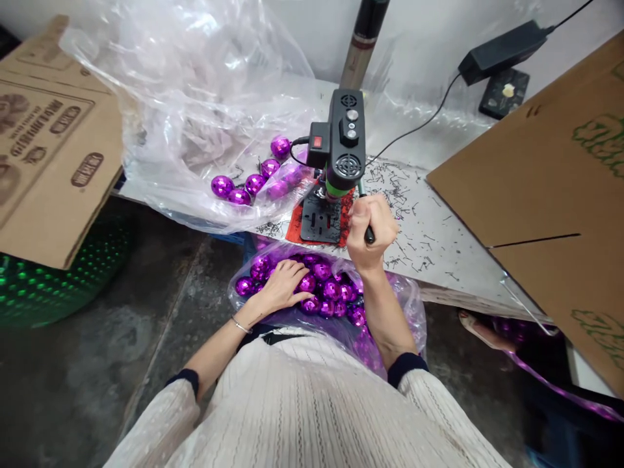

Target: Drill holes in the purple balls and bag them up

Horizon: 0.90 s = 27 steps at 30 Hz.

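The right hand (pixel 373 224) is gripping the drill press lever (pixel 369 235); the left hand (pixel 281 286), fingers spread, is resting on purple mirrored baubles (pixel 332 290).

Printed cardboard (pixel 58 140) at left, green container (pixel 53 292) below, brown carton (pixel 531 169) at right, grey floor (pixel 58 396)

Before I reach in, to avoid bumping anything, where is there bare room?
Grey floor lies open between the green perforated basket and the left forearm. The white tabletop between the black machine and right-hand brown cardboard box offers gaps among black scraps. Crowded: left of the machine, with clear plastic and faceted purple balls.
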Each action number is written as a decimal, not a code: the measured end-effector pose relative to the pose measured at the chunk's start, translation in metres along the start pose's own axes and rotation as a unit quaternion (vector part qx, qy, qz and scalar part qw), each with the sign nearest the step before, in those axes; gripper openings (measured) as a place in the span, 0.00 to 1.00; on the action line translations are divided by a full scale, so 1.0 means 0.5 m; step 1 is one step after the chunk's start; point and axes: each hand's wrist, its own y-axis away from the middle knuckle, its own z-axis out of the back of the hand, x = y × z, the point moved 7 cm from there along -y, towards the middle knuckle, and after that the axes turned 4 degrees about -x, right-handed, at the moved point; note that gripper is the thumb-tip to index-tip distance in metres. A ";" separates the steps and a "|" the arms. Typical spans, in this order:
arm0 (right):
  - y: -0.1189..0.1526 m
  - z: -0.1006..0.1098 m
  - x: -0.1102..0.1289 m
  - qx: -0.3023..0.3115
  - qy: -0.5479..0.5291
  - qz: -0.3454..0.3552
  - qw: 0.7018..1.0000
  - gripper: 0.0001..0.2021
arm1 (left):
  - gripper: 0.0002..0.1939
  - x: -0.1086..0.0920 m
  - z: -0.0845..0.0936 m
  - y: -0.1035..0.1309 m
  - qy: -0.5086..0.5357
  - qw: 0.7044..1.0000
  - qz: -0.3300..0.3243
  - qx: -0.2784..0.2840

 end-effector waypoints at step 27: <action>0.014 0.006 0.009 0.006 -0.037 0.035 0.999 0.14 | 0.22 0.394 0.308 -0.463 -0.073 0.942 0.321 -0.060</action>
